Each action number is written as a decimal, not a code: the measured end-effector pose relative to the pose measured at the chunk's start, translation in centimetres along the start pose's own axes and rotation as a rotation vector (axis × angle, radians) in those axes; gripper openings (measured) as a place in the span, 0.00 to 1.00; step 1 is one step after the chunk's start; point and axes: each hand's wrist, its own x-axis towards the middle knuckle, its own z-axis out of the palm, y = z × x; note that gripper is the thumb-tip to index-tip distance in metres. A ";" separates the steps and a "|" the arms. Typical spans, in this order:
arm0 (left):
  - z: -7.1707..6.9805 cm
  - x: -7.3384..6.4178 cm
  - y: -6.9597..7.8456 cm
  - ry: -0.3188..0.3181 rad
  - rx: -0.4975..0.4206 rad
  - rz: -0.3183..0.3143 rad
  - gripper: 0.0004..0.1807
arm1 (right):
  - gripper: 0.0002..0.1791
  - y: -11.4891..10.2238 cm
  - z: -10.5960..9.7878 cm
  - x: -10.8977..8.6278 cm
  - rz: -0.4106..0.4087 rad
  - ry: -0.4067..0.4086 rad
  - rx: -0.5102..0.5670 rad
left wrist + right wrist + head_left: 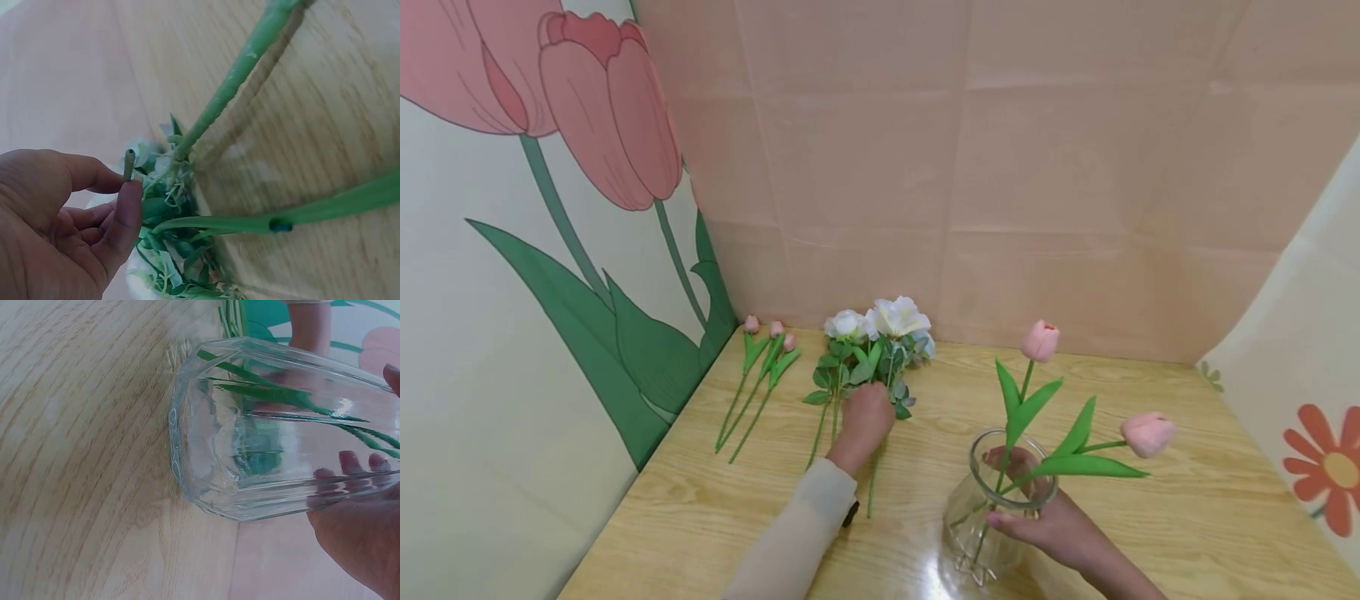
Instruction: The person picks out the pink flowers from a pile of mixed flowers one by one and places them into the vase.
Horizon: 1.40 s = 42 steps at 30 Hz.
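Among the leafy stems of the white flowers (pixel 898 317), my left hand (pixel 867 421) pinches a thin green stem (pixel 129 164) between thumb and forefinger, its cut end showing in the left wrist view. The blossom on that stem is hidden. My right hand (pixel 1063 525) grips a clear glass vase (pixel 958 508) just below its rim, thumb in front and fingers behind. Two pink tulips, one upright tulip (pixel 1040 342) and one leaning tulip (pixel 1147 434) to the right, stand in it. Through the glass, their green stems (pixel 269 394) show in the right wrist view.
Three pink tulips (pixel 767 367) lie side by side at the left of the wooden table (pixel 685 517). A pink backdrop (pixel 1037 167) rises behind the table's far edge. Panels with a printed tulip (pixel 617 117) and a red flower (pixel 1337 467) flank the sides.
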 end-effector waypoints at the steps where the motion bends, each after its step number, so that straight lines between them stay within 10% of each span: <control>1: 0.1 0.0 0.0 0.001 0.007 0.001 0.14 | 0.37 0.0 0.0 0.0 -0.003 0.000 0.000; 21: -0.2 0.0 -0.9 -0.008 0.019 0.007 0.09 | 0.36 0.3 0.1 0.1 -0.042 0.008 0.010; 42: -4.2 1.2 -6.5 0.012 0.044 -0.127 0.09 | 0.38 0.3 0.1 0.1 -0.046 0.015 -0.011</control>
